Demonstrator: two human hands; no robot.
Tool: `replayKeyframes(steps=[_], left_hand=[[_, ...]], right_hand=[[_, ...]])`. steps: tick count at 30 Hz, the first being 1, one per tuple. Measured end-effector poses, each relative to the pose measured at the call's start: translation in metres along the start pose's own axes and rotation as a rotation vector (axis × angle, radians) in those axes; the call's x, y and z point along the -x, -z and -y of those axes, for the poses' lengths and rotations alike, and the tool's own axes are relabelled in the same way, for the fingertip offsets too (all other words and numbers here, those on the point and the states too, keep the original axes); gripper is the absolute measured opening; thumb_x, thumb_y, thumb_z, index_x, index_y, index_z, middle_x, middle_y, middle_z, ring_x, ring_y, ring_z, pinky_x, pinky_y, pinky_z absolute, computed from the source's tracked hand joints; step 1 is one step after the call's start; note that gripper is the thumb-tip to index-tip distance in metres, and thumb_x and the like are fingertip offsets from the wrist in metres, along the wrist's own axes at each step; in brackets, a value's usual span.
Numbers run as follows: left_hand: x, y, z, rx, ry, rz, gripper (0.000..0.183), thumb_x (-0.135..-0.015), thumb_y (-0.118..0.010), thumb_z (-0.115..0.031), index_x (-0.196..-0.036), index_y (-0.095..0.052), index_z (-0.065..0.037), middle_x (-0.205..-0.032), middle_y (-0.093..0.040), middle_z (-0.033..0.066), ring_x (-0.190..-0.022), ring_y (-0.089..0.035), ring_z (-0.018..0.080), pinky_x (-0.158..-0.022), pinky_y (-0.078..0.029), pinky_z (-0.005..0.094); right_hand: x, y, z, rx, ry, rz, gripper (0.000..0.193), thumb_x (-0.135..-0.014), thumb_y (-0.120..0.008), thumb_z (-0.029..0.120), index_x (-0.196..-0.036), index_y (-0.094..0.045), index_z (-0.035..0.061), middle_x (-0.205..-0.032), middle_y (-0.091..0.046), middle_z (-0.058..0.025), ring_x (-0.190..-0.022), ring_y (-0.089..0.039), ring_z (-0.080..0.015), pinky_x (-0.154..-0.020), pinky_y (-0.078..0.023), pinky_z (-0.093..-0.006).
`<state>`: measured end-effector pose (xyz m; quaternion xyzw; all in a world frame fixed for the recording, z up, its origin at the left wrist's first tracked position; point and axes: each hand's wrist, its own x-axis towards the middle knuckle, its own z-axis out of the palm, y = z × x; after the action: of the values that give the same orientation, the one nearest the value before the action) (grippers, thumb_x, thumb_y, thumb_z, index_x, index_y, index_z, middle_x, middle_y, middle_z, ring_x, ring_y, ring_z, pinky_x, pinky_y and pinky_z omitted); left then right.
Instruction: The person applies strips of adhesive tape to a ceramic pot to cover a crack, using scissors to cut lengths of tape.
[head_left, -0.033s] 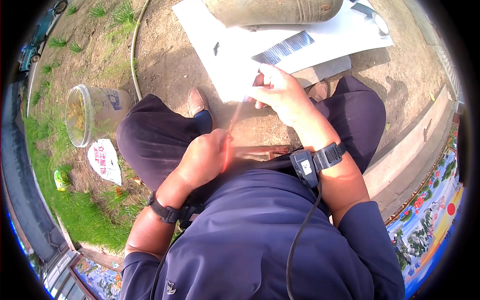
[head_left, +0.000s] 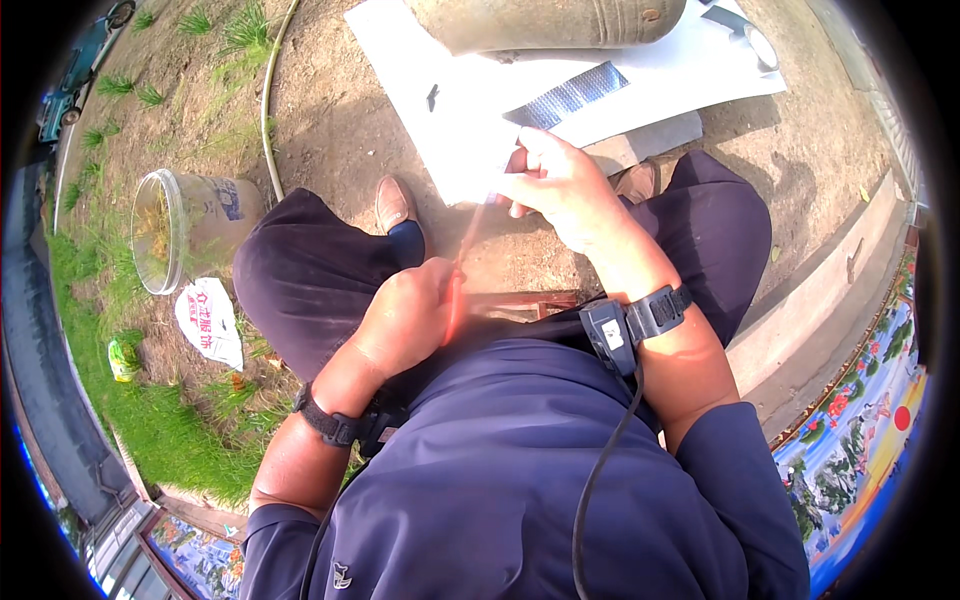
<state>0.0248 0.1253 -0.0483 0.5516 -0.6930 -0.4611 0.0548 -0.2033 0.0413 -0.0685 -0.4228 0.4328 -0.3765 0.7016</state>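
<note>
Between my thighs, my left hand (head_left: 408,312) is closed in a fist, with a blurred orange-red length of something at its inner side. A thin, translucent strip (head_left: 473,232) slants from there up to my right hand (head_left: 552,185), whose thumb and fingers pinch its upper part. What the strip is made of is too blurred to tell. Just beyond my right hand, a dark, shiny, textured strip (head_left: 567,95) lies flat on a white sheet (head_left: 450,130). A large grey-brown rounded vessel (head_left: 545,22) rests on the far part of the sheet.
A tape roll (head_left: 762,48) sits at the sheet's far right, and a grey block (head_left: 655,138) is under its near edge. On my left are a clear plastic bucket (head_left: 205,215), a white bag (head_left: 210,325) and a hose (head_left: 268,110). A concrete kerb (head_left: 815,290) runs along the right.
</note>
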Motion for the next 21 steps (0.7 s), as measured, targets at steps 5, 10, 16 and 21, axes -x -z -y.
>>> replayKeyframes(steps=[5, 10, 16, 21], left_hand=[[0.0001, 0.001, -0.0014, 0.013, 0.026, 0.005, 0.018, -0.094, -0.068, -0.011, -0.098, -0.059, 0.004, -0.075, -0.069, 0.0111, -0.074, -0.073, 0.0144, -0.066, -0.056, 0.0287], [0.0004, 0.0007, -0.0004, 0.03, 0.04, 0.018, 0.018, -0.094, -0.068, -0.011, -0.1, -0.06, 0.004, -0.076, -0.068, 0.0098, -0.074, -0.072, 0.0134, -0.065, -0.055, 0.0284], [0.0009, -0.0005, 0.0009, 0.032, 0.033, 0.015, 0.018, -0.094, -0.067, -0.01, -0.101, -0.059, 0.005, -0.076, -0.068, 0.0094, -0.074, -0.072, 0.0133, -0.065, -0.055, 0.0281], [0.0009, 0.0, -0.0006, 0.029, 0.047, 0.025, 0.019, -0.094, -0.067, -0.01, -0.102, -0.06, 0.005, -0.076, -0.069, 0.0097, -0.074, -0.072, 0.0136, -0.065, -0.055, 0.0281]], right_hand=[[0.0022, -0.0032, 0.0043, -0.003, 0.005, 0.001, 0.057, -0.092, -0.07, 0.01, -0.144, -0.05, -0.0018, -0.094, -0.065, -0.0015, -0.082, -0.062, -0.0092, -0.065, -0.05, -0.0226], [0.004, -0.0048, 0.0063, -0.026, 0.001, 0.002, 0.06, -0.091, -0.07, 0.007, -0.147, -0.047, -0.0012, -0.094, -0.064, -0.0022, -0.083, -0.063, -0.0097, -0.066, -0.052, -0.0232], [0.0036, -0.0034, 0.0053, -0.014, 0.002, 0.017, 0.055, -0.091, -0.07, 0.007, -0.142, -0.05, -0.0019, -0.096, -0.065, -0.0036, -0.083, -0.063, -0.0098, -0.066, -0.053, -0.0236], [0.0033, -0.0033, 0.0045, -0.019, 0.003, 0.026, 0.055, -0.091, -0.07, 0.007, -0.142, -0.05, -0.0022, -0.095, -0.065, -0.0038, -0.083, -0.063, -0.0097, -0.067, -0.053, -0.0235]])
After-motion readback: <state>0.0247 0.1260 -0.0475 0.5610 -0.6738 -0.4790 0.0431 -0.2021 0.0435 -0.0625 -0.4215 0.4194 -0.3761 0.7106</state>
